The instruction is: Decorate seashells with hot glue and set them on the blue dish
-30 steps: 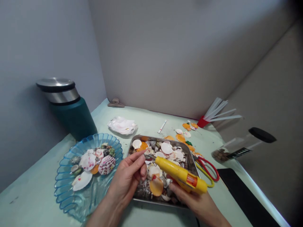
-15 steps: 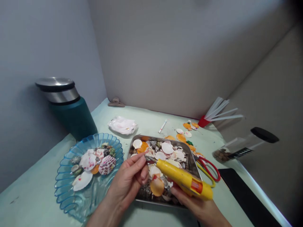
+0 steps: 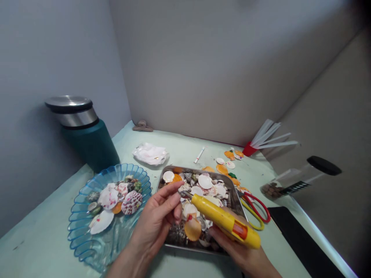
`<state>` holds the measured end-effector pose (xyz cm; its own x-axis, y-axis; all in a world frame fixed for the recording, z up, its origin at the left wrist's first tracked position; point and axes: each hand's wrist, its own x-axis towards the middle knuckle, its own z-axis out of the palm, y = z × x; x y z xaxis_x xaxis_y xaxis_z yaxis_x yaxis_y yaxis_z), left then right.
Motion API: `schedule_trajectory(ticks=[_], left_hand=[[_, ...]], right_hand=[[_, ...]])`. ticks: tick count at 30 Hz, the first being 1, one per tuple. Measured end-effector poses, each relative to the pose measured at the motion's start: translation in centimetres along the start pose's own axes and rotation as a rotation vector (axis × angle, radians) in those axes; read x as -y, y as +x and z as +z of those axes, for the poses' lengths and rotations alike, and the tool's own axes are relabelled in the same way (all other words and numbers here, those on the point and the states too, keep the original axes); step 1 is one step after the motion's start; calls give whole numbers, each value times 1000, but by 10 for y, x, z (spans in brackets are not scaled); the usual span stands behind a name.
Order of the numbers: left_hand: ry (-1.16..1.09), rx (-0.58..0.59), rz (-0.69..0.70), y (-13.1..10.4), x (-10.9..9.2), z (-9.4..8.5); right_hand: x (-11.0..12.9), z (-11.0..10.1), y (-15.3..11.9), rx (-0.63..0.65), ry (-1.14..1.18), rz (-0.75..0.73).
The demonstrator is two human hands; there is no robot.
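Note:
In my right hand is a yellow glue gun, its metal nozzle pointing left and up. My left hand is closed in a pinch at the nozzle tip, thumb and index finger almost together; whatever sits between them is too small or hidden to make out. Below both hands lies a metal tray full of shells. An orange scallop shell with a red spot shows between my hands. To the left, a blue scalloped glass plate carries several shells, among them a purple-speckled one.
A teal bottle stands at the back left, near a white packet. Scissors with red and yellow handles lie right of the tray. Beyond are a red cup of glue sticks, a clear jar and a black strip.
My left index finger has straightened and lifted slightly beside the nozzle. The glue gun stays nearly in place, and the view has shifted a little.

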<state>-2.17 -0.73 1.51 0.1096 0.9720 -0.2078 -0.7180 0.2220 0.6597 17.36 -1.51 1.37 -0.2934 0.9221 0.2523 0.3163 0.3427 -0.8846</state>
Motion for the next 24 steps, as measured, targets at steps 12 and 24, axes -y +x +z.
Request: schedule_trajectory(ticks=[12, 24], left_hand=[[29, -16, 16, 0, -1, 0], [134, -61, 80, -3, -1, 3]], right_hand=[[-4, -1, -1, -16, -10, -17], [-12, -4, 1, 86, -67, -88]])
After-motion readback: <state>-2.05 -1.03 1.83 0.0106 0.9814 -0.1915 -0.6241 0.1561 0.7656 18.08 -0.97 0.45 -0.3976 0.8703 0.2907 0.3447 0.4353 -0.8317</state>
